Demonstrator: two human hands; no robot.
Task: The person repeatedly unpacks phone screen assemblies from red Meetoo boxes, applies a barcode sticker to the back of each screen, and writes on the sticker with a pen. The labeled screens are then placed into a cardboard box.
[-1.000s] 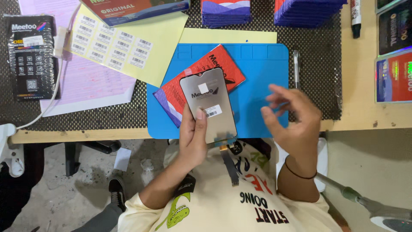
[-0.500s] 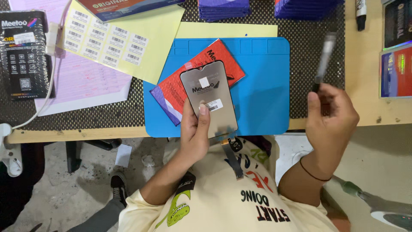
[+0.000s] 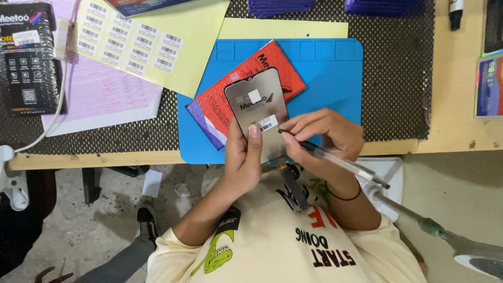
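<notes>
My left hand (image 3: 246, 157) grips a phone screen panel (image 3: 257, 112) from below, thumb pressed on its grey back, holding it tilted up over the blue work mat (image 3: 335, 78) near the front edge of the table (image 3: 456, 131). My right hand (image 3: 325, 133) pinches a pen (image 3: 335, 160) between thumb and fingers, its tip touching the panel just beside the small white barcode sticker (image 3: 267, 123). I judge the step in hand to be marking or writing on that sticker; the next move calls for a steady panel and light pressure, so the tip does not slip off the label or scratch the back.

Counting what I see: one panel, one pen, one mat. One red and purple padded pouch (image 3: 230, 107) lies on the mat under the panel. One yellow sheet of barcode labels (image 3: 131, 42) sits toward the far left of the table, overlapping one pink lined form (image 3: 99, 97). One black packaged box (image 3: 29, 57) lies at the left edge, with a white cable (image 3: 52, 118) running past it. Two stacks of purple pouches (image 3: 291, 6) show at the far edge, and one marker (image 3: 456, 13) at the far right corner.
</notes>
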